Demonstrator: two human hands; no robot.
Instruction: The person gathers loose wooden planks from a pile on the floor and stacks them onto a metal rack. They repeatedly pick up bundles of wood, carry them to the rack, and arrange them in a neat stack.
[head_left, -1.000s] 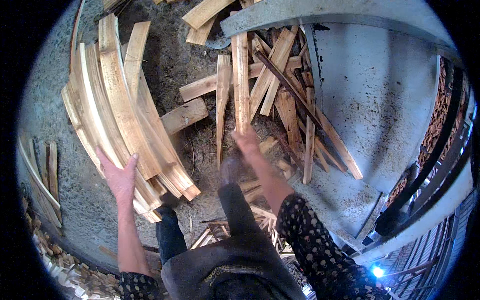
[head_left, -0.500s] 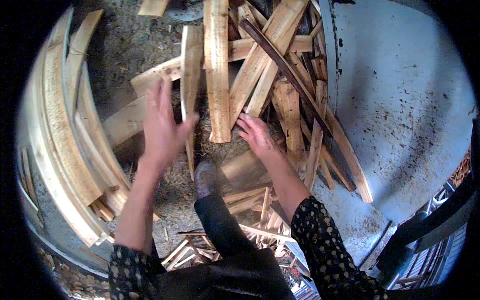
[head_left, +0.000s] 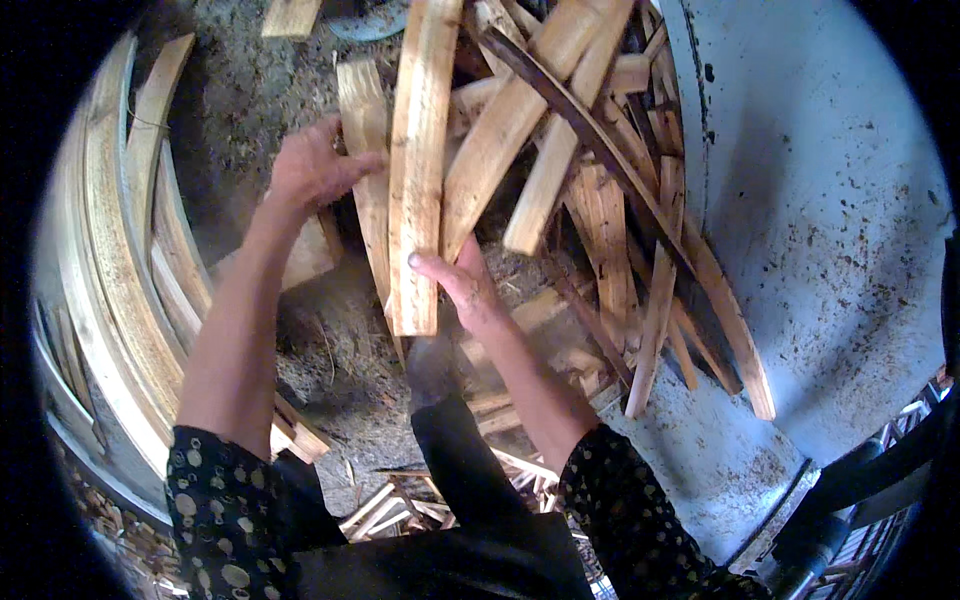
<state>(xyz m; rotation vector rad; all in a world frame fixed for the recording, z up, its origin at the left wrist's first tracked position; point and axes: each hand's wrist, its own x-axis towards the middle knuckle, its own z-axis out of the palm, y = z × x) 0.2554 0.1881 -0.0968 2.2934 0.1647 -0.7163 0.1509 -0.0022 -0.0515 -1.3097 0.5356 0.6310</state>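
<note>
My right hand (head_left: 462, 283) grips the lower end of a long pale wooden slat (head_left: 417, 160) that runs up toward the top of the view. My left hand (head_left: 312, 168) reaches in from the left, its fingers touching a narrower slat (head_left: 366, 170) lying just beside the long one. Both slats belong to a loose heap of split wood strips (head_left: 590, 190) in the middle. My dotted dark sleeves and dark trousers fill the bottom of the view.
A row of curved pale boards (head_left: 120, 270) leans along the left. A large blue-grey metal surface (head_left: 830, 230) lies to the right of the heap. Sawdust-covered ground (head_left: 330, 350) shows between them, with small offcuts (head_left: 390, 510) near my legs.
The view has closed in on the heap. My left hand left the curved boards and reached over to the slats. My right hand has taken hold of the long slat.
</note>
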